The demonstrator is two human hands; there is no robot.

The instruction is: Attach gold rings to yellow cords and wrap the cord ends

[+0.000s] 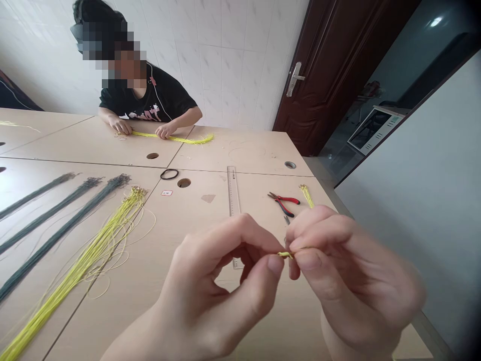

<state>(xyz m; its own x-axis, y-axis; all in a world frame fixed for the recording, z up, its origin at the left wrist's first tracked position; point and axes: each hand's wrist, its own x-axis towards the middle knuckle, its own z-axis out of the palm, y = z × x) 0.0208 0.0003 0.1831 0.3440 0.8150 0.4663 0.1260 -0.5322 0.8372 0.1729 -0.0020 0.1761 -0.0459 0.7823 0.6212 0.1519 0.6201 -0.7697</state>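
Both my hands are raised over the table, with my left hand and my right hand pinching a short piece of yellow cord between thumbs and fingertips. Its ends are hidden by my fingers. Below my right hand lie red-handled pliers with a small bunch of yellow cords beside them. A clear plastic ruler runs under my hands, its lower end behind my left fingers. Left of my left hand spreads a long bundle of yellow cords with gold-coloured ends.
Several dark green cord bundles lie at the left of the light wooden table. A black rubber band lies near a round table hole. Across the table, a person holds a yellow cord bundle. A brown door stands behind.
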